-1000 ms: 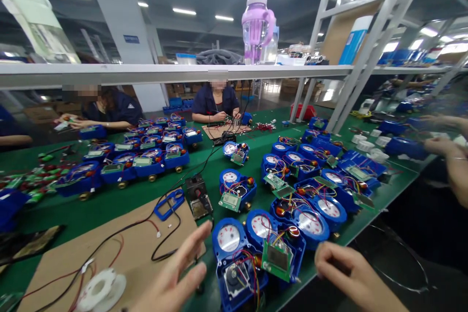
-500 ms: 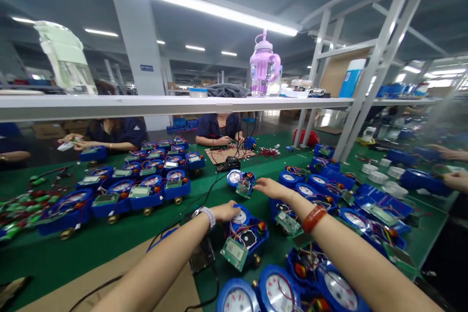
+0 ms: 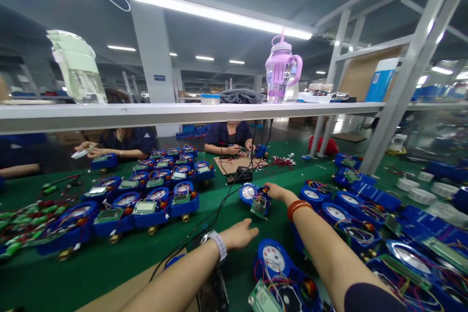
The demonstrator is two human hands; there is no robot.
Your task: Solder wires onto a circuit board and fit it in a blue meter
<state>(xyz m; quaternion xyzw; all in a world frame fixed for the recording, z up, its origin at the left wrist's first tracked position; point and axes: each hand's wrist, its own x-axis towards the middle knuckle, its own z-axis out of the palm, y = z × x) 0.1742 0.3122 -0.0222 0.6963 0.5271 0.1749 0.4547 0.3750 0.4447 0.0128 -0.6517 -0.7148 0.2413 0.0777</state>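
My right hand (image 3: pixel 275 191) stretches far across the green table (image 3: pixel 109 258) and touches a lone blue water meter (image 3: pixel 253 197) with a white dial and a small green circuit board; its fingers curl round the meter's right edge. An orange band sits on that wrist. My left hand (image 3: pixel 239 234), with a white watch on the wrist, hovers lower and nearer, fingers loosely apart, holding nothing. Another blue meter (image 3: pixel 278 273) with loose wires lies just below both arms.
Rows of blue meters (image 3: pixel 153 200) fill the left and right (image 3: pixel 365 214) of the table. Two people in dark shirts work across it, one at a cardboard mat (image 3: pixel 237 162). A white shelf (image 3: pixel 164 112) overhead carries a purple bottle (image 3: pixel 281 69). Black cables run over the table.
My view has risen and moved forward. Both arms went from near the table's front edge out across it; my right hand has reached the lone meter and my left hand has drawn back a little.
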